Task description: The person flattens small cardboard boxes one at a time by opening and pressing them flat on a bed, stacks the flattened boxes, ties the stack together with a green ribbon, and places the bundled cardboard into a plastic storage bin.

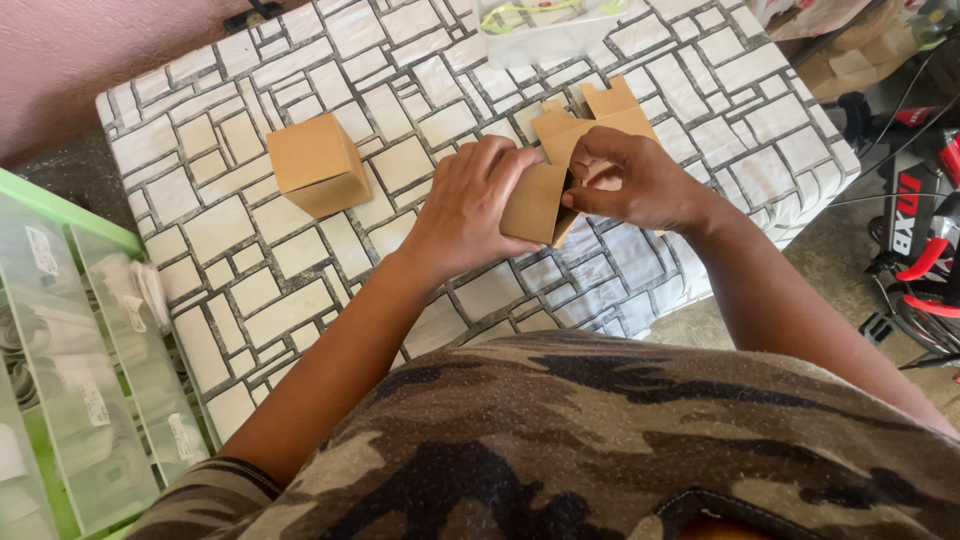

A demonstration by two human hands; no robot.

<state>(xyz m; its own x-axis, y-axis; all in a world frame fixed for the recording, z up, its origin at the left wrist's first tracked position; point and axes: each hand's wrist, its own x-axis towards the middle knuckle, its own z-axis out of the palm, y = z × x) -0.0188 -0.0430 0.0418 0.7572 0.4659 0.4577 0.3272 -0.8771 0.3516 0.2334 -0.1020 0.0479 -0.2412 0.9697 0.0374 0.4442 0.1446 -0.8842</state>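
Hands: two, both bare, meeting over the near right part of the table [240,290]. Left hand [468,205] curled round the left face of a small brown box [535,205], fingers pressed onto its top edge. Right hand [632,180] at the box's right side, thumb and fingertips pinching its open flaps; exactly which flap, hard to tell. Box held just above the tabletop, tilted, open end turned toward the right hand.

Boxes: two formed. Second box [318,165], closed and cube-shaped, sitting alone on the table to the left, well apart from the hands. Flat cardboard blanks [605,110], same brown, lying just behind the hands, partly hidden by them; number unclear, at least two by the tabs showing.

Table: one, covered with a white cloth printed with grey block lines. Clear bag [545,30] with something yellow-green inside, one, at the far edge.

Green tray [70,215], one, at the left, holding clear packets in rows; count not readable.

Camouflage shirt [600,440] filling the lower frame. Red and black gear [925,240] on the floor at the right.
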